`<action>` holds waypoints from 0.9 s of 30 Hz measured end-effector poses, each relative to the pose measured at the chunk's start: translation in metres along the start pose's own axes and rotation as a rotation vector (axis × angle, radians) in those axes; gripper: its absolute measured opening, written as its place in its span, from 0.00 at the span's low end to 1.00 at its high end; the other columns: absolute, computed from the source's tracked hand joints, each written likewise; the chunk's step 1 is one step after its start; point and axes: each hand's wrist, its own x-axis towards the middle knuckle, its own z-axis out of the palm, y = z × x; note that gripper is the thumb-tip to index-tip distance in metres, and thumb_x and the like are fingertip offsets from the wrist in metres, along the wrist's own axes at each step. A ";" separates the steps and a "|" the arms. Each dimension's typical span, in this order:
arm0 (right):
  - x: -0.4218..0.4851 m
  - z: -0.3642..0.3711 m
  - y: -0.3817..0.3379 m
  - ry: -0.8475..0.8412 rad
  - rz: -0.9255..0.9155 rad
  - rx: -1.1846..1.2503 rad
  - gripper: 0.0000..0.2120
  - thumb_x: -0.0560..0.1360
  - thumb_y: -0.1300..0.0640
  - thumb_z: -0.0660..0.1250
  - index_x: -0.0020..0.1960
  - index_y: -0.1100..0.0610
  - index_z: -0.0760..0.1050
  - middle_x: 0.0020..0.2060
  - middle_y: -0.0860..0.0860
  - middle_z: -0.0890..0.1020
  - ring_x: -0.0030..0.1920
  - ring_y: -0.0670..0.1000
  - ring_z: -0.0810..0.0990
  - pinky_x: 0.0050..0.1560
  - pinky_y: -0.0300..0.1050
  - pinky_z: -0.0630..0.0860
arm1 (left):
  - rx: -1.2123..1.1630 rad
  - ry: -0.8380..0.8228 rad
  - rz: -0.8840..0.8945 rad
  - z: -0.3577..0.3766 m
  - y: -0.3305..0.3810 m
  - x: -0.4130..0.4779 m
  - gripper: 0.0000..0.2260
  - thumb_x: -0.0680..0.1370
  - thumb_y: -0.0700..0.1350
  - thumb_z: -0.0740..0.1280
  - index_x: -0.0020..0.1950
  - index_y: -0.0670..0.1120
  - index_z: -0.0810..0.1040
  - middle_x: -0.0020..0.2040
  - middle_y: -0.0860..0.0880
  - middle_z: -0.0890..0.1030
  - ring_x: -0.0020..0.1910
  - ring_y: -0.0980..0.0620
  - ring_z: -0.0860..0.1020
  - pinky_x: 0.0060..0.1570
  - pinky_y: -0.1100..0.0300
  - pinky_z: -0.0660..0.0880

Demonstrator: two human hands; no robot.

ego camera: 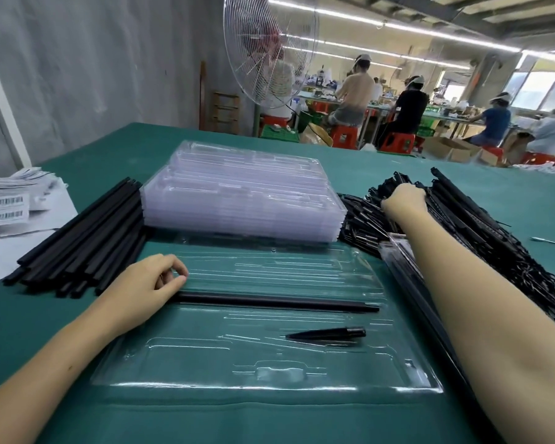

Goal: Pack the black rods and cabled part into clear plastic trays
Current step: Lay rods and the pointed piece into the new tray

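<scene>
One rod (279,303) seated in open tray (269,382), just right of left grip (154,277), which rests loosely curled on tray's end, pinching nothing. Right grip (404,200) buried in cabled-part pile (462,225), fingers hidden, closure unclear. Lift single part, shake cable free of tangle, left grip steadying tray.

A green table (398,174) fills the view, with barcode-printed papers (10,203) at nine o'clock. A wire-caged fan (269,49) stands at twelve o'clock. At two o'clock, workers (407,113) sit on red stools (398,143).
</scene>
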 end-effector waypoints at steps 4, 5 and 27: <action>-0.026 -0.003 -0.023 -0.156 -0.191 -0.291 0.07 0.73 0.68 0.61 0.37 0.63 0.69 0.33 0.59 0.74 0.35 0.57 0.76 0.35 0.44 0.75 | -0.004 0.040 0.000 -0.002 0.000 0.002 0.10 0.74 0.41 0.71 0.39 0.57 0.77 0.36 0.51 0.74 0.35 0.57 0.73 0.38 0.70 0.67; -0.038 -0.004 -0.031 -0.316 -0.220 -0.328 0.06 0.73 0.68 0.62 0.37 0.64 0.71 0.32 0.59 0.77 0.33 0.57 0.78 0.35 0.47 0.79 | 0.008 0.072 -0.011 -0.001 -0.001 0.002 0.10 0.73 0.42 0.72 0.39 0.57 0.78 0.37 0.51 0.72 0.38 0.54 0.72 0.42 0.65 0.68; -0.150 0.002 -0.021 -1.102 -0.413 -0.529 0.13 0.73 0.57 0.71 0.49 0.65 0.74 0.42 0.64 0.83 0.24 0.47 0.79 0.27 0.37 0.76 | 0.172 0.129 -0.463 -0.008 0.002 0.014 0.18 0.78 0.46 0.64 0.30 0.42 0.71 0.29 0.41 0.74 0.31 0.44 0.72 0.33 0.57 0.66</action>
